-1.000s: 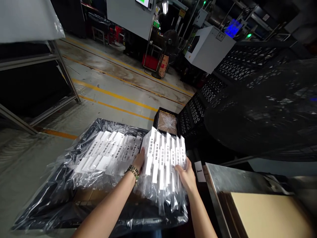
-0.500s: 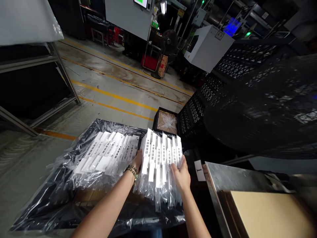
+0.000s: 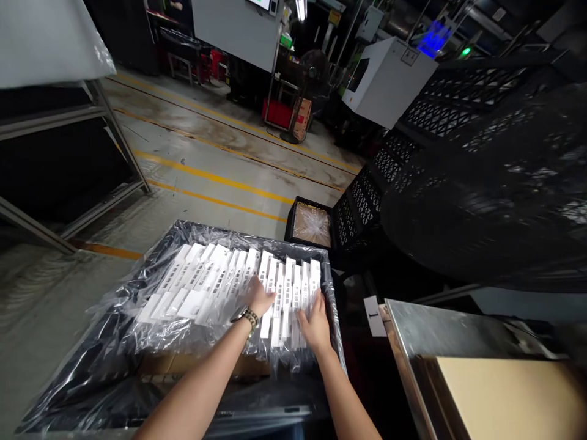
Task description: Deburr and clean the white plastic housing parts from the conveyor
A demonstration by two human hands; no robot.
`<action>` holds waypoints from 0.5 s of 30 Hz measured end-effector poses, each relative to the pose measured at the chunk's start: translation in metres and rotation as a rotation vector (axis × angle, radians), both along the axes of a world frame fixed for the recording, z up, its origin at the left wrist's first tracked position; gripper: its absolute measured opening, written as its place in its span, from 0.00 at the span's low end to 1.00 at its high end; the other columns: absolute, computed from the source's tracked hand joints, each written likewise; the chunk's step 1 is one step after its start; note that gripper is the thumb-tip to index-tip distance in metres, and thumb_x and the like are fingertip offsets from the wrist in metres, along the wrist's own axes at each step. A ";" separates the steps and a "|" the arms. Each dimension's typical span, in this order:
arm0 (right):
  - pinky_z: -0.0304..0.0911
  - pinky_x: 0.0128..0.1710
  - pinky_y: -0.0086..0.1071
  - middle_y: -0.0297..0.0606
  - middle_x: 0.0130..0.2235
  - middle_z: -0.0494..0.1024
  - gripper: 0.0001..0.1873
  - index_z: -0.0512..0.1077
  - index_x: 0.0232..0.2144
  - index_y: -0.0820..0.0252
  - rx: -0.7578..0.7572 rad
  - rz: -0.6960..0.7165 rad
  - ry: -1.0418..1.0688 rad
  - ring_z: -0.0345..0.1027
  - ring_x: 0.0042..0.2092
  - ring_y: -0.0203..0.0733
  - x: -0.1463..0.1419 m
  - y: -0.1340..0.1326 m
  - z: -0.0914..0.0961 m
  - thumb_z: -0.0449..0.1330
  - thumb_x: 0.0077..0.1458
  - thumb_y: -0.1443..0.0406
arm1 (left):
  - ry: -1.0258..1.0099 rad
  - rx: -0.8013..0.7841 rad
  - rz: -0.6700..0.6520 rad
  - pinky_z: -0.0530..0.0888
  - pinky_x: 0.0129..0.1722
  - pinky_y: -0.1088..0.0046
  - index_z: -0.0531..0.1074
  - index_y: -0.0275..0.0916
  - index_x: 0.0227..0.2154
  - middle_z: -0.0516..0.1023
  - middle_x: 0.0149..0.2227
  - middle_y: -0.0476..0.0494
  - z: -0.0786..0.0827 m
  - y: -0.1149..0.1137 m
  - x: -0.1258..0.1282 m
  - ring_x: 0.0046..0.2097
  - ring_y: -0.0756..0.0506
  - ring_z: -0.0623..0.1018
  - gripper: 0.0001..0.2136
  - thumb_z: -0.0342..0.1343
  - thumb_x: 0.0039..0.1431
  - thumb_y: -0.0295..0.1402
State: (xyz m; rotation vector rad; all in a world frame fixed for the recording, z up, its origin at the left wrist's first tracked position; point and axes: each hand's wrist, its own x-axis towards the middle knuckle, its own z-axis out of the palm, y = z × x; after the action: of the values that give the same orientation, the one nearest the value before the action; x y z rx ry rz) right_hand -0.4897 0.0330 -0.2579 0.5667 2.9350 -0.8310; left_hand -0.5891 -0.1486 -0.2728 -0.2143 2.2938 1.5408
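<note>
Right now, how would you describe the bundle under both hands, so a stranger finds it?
Find the plastic-lined black crate, bottom left. Inside lie a left row and a right row of bagged white parts. Only the right row has the left hand and right hand on it.

Dim hall, plastic glare, strong wide-angle edge distortion.

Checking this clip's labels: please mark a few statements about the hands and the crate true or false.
1. The left hand and the right hand both touch the bagged white parts. True.
2. The left wrist is bare. False: it wears a bead bracelet.
3. The parts lie in a film-lined crate. True.
4. The crate holds just one batch. False: a second row lies further left.
</note>
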 end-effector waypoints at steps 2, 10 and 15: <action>0.54 0.70 0.43 0.60 0.75 0.45 0.45 0.38 0.73 0.74 0.000 0.028 -0.015 0.39 0.76 0.54 -0.001 0.000 -0.002 0.53 0.64 0.60 | 0.034 -0.131 -0.014 0.71 0.60 0.41 0.68 0.41 0.61 0.66 0.66 0.35 0.002 0.003 0.002 0.63 0.30 0.70 0.24 0.63 0.64 0.39; 0.65 0.63 0.41 0.44 0.55 0.80 0.19 0.78 0.54 0.56 -0.041 0.308 -0.200 0.70 0.62 0.54 0.035 -0.029 0.040 0.54 0.65 0.62 | 0.203 -0.346 -0.240 0.77 0.54 0.49 0.72 0.41 0.56 0.75 0.58 0.38 0.056 -0.046 -0.011 0.54 0.37 0.78 0.19 0.60 0.67 0.43; 0.76 0.40 0.34 0.32 0.36 0.84 0.09 0.81 0.37 0.55 -0.134 0.660 -0.668 0.80 0.38 0.42 0.028 -0.079 0.020 0.72 0.54 0.61 | 0.244 -0.600 -0.246 0.68 0.62 0.41 0.65 0.43 0.65 0.70 0.65 0.35 0.075 -0.139 -0.032 0.63 0.32 0.72 0.28 0.60 0.66 0.45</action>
State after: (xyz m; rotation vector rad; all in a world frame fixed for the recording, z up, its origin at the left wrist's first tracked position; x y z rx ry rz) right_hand -0.4617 -0.0463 -0.2383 -0.1328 2.1968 -0.5875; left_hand -0.6212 -0.2880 -0.1976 0.1107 2.7980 0.7647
